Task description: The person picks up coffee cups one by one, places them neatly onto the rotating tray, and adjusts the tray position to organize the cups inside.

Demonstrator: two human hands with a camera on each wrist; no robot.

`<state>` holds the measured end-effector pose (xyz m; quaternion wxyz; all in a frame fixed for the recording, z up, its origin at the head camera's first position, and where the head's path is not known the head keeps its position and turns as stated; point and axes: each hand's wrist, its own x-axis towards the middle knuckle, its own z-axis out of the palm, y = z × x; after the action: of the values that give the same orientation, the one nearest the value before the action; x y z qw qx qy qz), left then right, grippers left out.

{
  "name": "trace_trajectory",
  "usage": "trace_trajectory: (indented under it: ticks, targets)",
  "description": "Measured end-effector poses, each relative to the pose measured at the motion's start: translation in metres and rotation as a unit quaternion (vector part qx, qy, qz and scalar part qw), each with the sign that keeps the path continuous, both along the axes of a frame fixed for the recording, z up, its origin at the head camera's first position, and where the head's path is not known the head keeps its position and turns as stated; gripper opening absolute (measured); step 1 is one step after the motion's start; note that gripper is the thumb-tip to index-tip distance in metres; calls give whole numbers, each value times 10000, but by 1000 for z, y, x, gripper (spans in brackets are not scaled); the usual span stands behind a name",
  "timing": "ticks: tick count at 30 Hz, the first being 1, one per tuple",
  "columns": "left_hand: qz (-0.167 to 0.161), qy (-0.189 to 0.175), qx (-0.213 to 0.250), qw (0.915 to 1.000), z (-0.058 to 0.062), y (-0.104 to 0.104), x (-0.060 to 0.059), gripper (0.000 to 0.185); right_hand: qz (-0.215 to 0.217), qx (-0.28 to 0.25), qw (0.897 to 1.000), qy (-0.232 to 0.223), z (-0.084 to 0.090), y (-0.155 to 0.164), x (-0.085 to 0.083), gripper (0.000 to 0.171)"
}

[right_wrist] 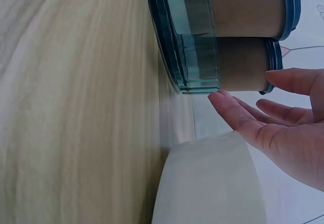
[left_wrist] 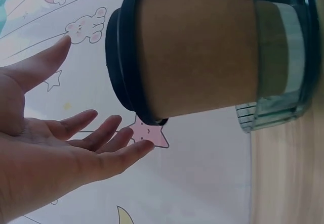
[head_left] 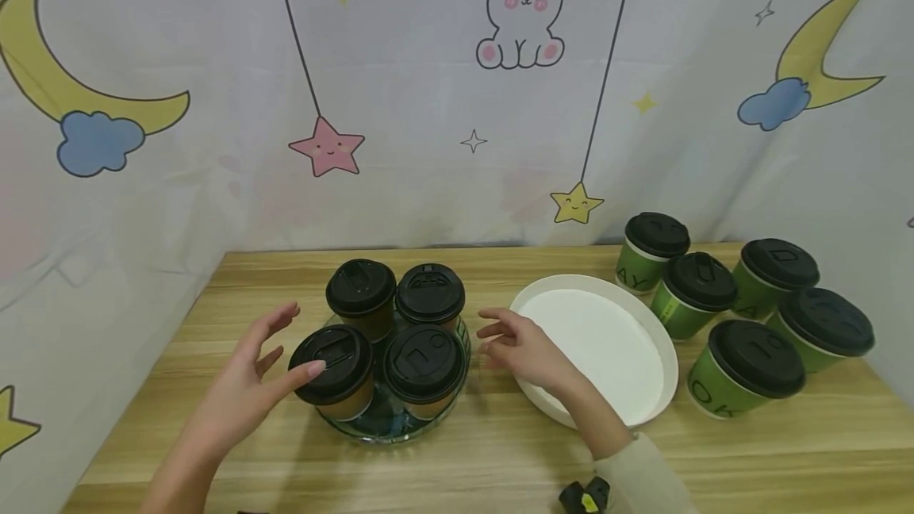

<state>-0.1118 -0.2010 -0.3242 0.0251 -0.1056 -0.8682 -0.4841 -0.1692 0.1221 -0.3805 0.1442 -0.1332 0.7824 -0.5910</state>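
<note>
Several brown paper cups with black lids stand in a round clear green-tinted tray (head_left: 385,428) left of centre. My left hand (head_left: 239,387) hovers at the tray's left, fingers spread. In the head view its thumb overlaps the lid of the front-left cup (head_left: 334,363); the left wrist view shows the hand (left_wrist: 66,138) apart from that brown cup (left_wrist: 197,52). My right hand (head_left: 528,347) is in the air between the tray and a white round dish (head_left: 593,347), fingers loosely bent. In the right wrist view its fingertips are close to the tray's rim (right_wrist: 200,77).
Several green paper cups with black lids, among them one at the front (head_left: 735,379) and one at the back (head_left: 646,252), stand to the right of the white dish. A patterned cloth (head_left: 443,101) hangs behind the wooden table (head_left: 493,466).
</note>
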Motion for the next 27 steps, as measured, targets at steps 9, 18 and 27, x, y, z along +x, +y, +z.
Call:
trace_trajectory:
  ticks: [9, 18, 27]
  targets:
    - [-102, 275, 32, 9996, 14, 12, -4, 73, -20, 142, 9997, 185, 9, 8, 1, 46]
    - [-175, 321, 40, 9993, 27, 31, -12, 72, -134, 238, 9994, 235, 15, 17, -1, 48]
    - [-363, 417, 136, 9984, 37, 52, -17, 70, -261, 257, 9990, 272, 21, 25, -1, 47]
